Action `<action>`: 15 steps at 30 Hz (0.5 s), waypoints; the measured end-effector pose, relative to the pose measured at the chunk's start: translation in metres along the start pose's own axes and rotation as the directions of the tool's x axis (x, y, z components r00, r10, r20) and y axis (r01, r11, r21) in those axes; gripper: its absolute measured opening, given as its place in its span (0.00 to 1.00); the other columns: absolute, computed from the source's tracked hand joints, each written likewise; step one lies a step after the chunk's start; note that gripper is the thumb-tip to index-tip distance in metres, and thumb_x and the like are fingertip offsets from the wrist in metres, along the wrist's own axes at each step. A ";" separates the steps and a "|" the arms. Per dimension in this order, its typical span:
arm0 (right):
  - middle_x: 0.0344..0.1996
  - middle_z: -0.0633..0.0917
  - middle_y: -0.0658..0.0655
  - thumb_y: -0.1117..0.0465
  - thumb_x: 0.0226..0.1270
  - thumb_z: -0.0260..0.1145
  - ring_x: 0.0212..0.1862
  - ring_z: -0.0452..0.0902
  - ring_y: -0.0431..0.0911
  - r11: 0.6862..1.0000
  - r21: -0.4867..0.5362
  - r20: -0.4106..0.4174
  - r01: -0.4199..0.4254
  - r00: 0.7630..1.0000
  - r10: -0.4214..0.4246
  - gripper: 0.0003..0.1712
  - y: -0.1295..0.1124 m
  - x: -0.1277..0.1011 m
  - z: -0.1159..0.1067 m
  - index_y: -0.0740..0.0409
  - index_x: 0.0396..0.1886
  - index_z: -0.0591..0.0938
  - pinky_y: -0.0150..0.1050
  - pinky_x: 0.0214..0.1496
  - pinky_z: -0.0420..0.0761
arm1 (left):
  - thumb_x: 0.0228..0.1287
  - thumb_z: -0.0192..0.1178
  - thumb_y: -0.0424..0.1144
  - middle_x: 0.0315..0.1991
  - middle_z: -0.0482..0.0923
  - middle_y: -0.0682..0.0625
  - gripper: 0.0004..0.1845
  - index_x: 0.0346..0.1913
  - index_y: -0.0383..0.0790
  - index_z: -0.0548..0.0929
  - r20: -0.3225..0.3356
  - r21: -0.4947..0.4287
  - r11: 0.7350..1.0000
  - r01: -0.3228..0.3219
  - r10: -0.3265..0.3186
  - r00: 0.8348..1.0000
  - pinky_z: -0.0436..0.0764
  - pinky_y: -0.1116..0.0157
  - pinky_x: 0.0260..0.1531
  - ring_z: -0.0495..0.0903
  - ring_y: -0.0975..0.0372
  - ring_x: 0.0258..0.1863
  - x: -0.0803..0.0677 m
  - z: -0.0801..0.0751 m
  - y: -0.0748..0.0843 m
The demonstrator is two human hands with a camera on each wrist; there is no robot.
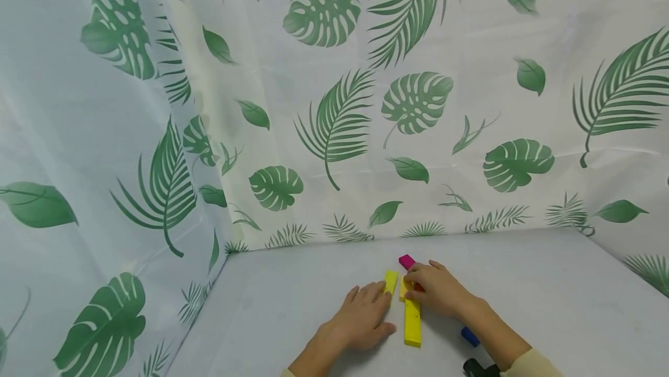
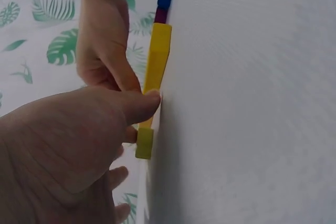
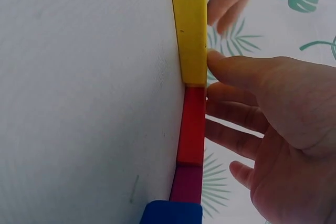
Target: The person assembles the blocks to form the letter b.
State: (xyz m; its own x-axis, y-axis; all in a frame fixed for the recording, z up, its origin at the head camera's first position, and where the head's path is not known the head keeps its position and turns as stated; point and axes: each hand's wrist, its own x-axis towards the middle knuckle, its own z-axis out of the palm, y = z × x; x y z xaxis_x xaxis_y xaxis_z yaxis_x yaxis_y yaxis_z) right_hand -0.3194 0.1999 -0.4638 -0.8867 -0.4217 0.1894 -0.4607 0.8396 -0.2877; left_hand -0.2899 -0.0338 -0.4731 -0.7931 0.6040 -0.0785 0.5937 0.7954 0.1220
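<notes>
My left hand [image 1: 366,316] lies palm down, its fairly straight fingers touching a yellow block [image 1: 391,280] and its thumb apart from it. My right hand [image 1: 438,287] reaches over the row of blocks from the right. Its thumb and bent fingers close about a small yellow block [image 1: 402,290], which they partly cover. A long yellow block [image 1: 412,325] lies just nearer. In the right wrist view a red block [image 3: 192,124] meets the end of a yellow block [image 3: 193,35]; fingertips are hidden behind these blocks. At the far end is a magenta block [image 1: 406,261].
A blue block [image 1: 470,336] lies below the right forearm, with a black object [image 1: 475,367] near it at the bottom edge. The white tabletop [image 1: 272,301] meets a leaf-patterned curtain [image 1: 345,203] at the back and sides.
</notes>
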 end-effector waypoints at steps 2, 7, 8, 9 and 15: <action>0.49 0.88 0.52 0.54 0.64 0.77 0.57 0.82 0.53 1.000 0.002 0.002 -0.007 1.000 0.007 0.18 0.000 0.000 0.000 0.58 0.50 0.90 0.71 0.74 0.61 | 0.77 0.52 0.64 0.83 0.56 0.58 0.37 0.81 0.52 0.62 0.013 -0.042 0.999 0.010 -0.010 1.000 0.59 0.46 0.78 0.57 0.62 0.81 0.002 0.001 -0.001; 0.49 0.88 0.52 0.54 0.63 0.78 0.57 0.82 0.53 1.000 0.009 0.003 -0.014 1.000 0.014 0.20 -0.001 0.000 -0.001 0.58 0.51 0.90 0.71 0.74 0.61 | 0.78 0.55 0.58 0.79 0.64 0.61 0.35 0.81 0.52 0.61 0.009 -0.060 0.998 0.012 -0.011 1.000 0.62 0.46 0.77 0.65 0.66 0.78 0.005 0.003 -0.002; 0.49 0.88 0.52 0.53 0.63 0.78 0.57 0.82 0.53 1.000 0.011 0.004 -0.015 1.000 0.015 0.20 -0.001 0.000 -0.001 0.59 0.51 0.90 0.71 0.74 0.61 | 0.78 0.55 0.57 0.79 0.64 0.60 0.34 0.80 0.53 0.62 -0.003 -0.032 0.999 0.003 -0.003 1.000 0.63 0.47 0.76 0.66 0.65 0.77 0.006 0.003 -0.002; 0.49 0.88 0.53 0.53 0.63 0.78 0.57 0.82 0.53 1.000 0.013 0.004 -0.015 1.000 0.015 0.20 -0.001 -0.001 -0.001 0.59 0.51 0.90 0.71 0.74 0.62 | 0.78 0.55 0.56 0.79 0.64 0.60 0.32 0.79 0.54 0.64 -0.016 0.003 1.000 -0.007 0.007 1.000 0.65 0.48 0.76 0.68 0.65 0.76 0.006 0.003 -0.002; 0.47 0.88 0.51 0.53 0.63 0.78 0.55 0.82 0.52 1.000 0.013 -0.002 0.000 1.000 0.000 0.19 -0.002 -0.001 -0.002 0.59 0.50 0.90 0.71 0.73 0.62 | 0.76 0.61 0.51 0.67 0.74 0.56 0.22 0.69 0.55 0.77 -0.095 0.129 0.991 -0.034 0.047 0.994 0.72 0.57 0.70 0.74 0.65 0.66 0.005 0.000 -0.005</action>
State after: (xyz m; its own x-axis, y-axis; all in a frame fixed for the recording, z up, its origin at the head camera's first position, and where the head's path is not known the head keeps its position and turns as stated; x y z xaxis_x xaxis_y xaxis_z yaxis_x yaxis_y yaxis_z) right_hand -0.3171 0.1989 -0.4618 -0.8865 -0.4211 0.1916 -0.4614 0.8350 -0.2998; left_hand -0.2966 -0.0348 -0.4744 -0.7738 0.6330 0.0219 0.6331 0.7741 -0.0045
